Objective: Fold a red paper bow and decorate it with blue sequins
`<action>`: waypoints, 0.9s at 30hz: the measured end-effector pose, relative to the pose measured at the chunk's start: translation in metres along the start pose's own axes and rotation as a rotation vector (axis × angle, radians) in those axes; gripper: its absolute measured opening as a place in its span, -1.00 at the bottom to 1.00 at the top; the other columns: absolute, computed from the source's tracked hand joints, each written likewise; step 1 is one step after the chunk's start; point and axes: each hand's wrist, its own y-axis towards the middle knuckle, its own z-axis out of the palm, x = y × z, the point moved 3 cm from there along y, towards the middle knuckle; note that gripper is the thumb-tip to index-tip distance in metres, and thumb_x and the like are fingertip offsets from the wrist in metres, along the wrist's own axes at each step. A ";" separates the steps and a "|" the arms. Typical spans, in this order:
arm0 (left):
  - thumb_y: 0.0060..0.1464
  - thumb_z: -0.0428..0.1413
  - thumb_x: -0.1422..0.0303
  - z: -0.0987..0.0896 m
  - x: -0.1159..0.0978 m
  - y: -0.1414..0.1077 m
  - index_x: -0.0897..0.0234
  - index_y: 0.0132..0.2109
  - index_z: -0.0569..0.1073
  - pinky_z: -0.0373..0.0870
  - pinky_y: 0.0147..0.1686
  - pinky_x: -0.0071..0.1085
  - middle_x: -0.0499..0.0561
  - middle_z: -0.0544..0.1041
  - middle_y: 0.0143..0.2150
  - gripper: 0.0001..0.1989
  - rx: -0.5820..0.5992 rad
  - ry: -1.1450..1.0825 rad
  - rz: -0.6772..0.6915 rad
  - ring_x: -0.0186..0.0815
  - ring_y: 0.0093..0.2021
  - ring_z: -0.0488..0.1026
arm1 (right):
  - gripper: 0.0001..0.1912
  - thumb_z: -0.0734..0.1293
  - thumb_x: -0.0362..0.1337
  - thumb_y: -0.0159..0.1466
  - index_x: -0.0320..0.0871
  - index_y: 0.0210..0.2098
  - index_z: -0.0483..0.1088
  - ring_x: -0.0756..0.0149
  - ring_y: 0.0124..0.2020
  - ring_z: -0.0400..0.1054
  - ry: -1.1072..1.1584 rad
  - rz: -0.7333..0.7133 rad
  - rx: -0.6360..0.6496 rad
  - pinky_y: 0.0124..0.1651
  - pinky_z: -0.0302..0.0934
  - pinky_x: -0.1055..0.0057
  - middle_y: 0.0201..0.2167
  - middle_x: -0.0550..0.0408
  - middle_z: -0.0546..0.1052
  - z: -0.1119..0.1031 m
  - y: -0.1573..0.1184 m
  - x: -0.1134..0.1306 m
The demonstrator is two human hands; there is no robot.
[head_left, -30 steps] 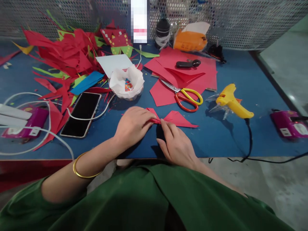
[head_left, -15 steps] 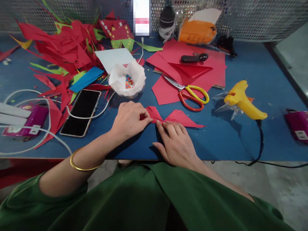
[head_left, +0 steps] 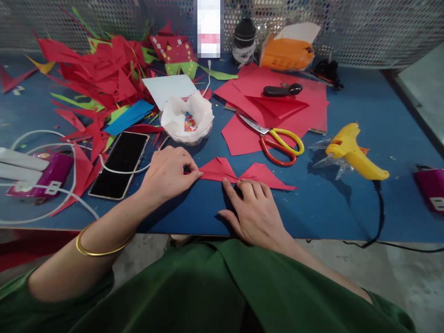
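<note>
A folded red paper (head_left: 215, 169), shaped like a bow with two pointed wings, lies on the table near its front edge. Thumb and forefinger of my left hand (head_left: 168, 172) pinch its left tip. My right hand (head_left: 257, 207) rests on the paper's middle crease with its fingertips, the thumb held apart on the table and nothing gripped. Beyond the paper lie scissors (head_left: 288, 140) with one yellow and one red handle, blades partly over red sheets (head_left: 239, 138). A bowl lined with white paper (head_left: 169, 111) stands behind my left hand, with small colourful bits inside.
A yellow glue gun (head_left: 357, 152) with a black cord lies at the right. At the left are a phone (head_left: 120, 164), white cables, a purple box (head_left: 62, 169) and a heap of red and green paper scraps (head_left: 100, 69). An orange packet (head_left: 286, 53) stands at the back.
My left hand has slid left along the paper to its left tip, uncovering the left wing. My right hand stays on the middle. The whole view has shifted slightly.
</note>
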 end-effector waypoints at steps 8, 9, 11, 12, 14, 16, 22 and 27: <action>0.14 0.12 0.22 -0.004 0.017 -0.018 0.20 -0.45 0.53 0.31 -0.16 -0.20 0.06 0.59 -0.24 -0.75 -0.102 0.054 0.001 -0.15 -0.21 0.46 | -0.34 0.08 0.07 0.43 -0.26 0.31 0.25 0.01 -0.01 0.28 -0.009 0.012 -0.001 0.04 0.16 0.11 -0.06 -0.20 0.47 0.000 -0.001 0.001; 0.15 0.11 0.23 -0.004 0.017 -0.020 0.21 -0.43 0.54 0.31 -0.15 -0.19 0.07 0.58 -0.22 -0.75 -0.101 0.051 -0.006 -0.14 -0.19 0.46 | -0.34 0.08 0.07 0.43 -0.26 0.31 0.24 0.01 -0.02 0.28 -0.010 0.011 0.000 0.04 0.16 0.10 -0.06 -0.20 0.47 0.000 -0.001 0.001; 0.18 0.09 0.23 -0.003 0.015 -0.023 0.23 -0.40 0.55 0.31 -0.13 -0.17 0.10 0.57 -0.19 -0.74 -0.094 0.047 -0.031 -0.11 -0.16 0.46 | -0.35 0.07 0.06 0.43 -0.27 0.31 0.24 0.01 -0.02 0.27 -0.015 0.009 0.003 0.04 0.16 0.10 -0.05 -0.21 0.47 0.000 -0.002 0.001; 0.19 0.08 0.23 -0.003 0.014 -0.024 0.24 -0.39 0.55 0.31 -0.12 -0.16 0.11 0.57 -0.18 -0.73 -0.090 0.045 -0.043 -0.10 -0.14 0.46 | -0.35 0.07 0.06 0.44 -0.26 0.31 0.23 0.01 -0.02 0.27 -0.017 0.009 0.004 0.04 0.16 0.10 -0.04 -0.21 0.47 0.001 -0.002 0.001; 0.19 0.08 0.22 -0.002 0.012 -0.025 0.24 -0.38 0.56 0.31 -0.11 -0.15 0.11 0.56 -0.17 -0.73 -0.097 0.042 -0.065 -0.09 -0.13 0.46 | -0.35 0.06 0.05 0.44 -0.25 0.32 0.22 0.01 -0.01 0.26 -0.017 0.015 0.009 0.05 0.16 0.10 -0.02 -0.20 0.47 0.001 -0.002 0.001; 0.18 0.10 0.21 -0.001 0.011 -0.025 0.24 -0.39 0.56 0.32 -0.11 -0.15 0.11 0.55 -0.18 -0.74 -0.114 0.035 -0.079 -0.08 -0.13 0.46 | -0.36 0.05 0.04 0.45 -0.24 0.33 0.22 0.00 0.01 0.26 -0.012 0.021 0.014 0.05 0.15 0.09 -0.01 -0.21 0.46 0.001 -0.002 0.001; 0.16 0.14 0.25 0.001 0.015 -0.026 0.24 -0.39 0.54 0.34 -0.12 -0.16 0.09 0.56 -0.20 -0.78 -0.146 0.081 -0.083 -0.09 -0.14 0.47 | -0.37 0.05 0.01 0.45 -0.26 0.34 0.20 -0.02 0.03 0.24 0.008 0.029 0.026 0.06 0.13 0.07 0.00 -0.23 0.44 0.002 -0.003 0.001; 0.17 0.16 0.32 -0.007 0.013 -0.037 0.27 -0.40 0.51 0.39 -0.20 -0.15 0.11 0.56 -0.25 -0.81 -0.336 0.284 -0.053 -0.06 -0.18 0.48 | -0.38 0.05 0.00 0.45 -0.26 0.33 0.21 -0.03 0.02 0.23 0.009 0.032 0.024 0.07 0.13 0.07 -0.02 -0.22 0.44 0.001 -0.003 0.002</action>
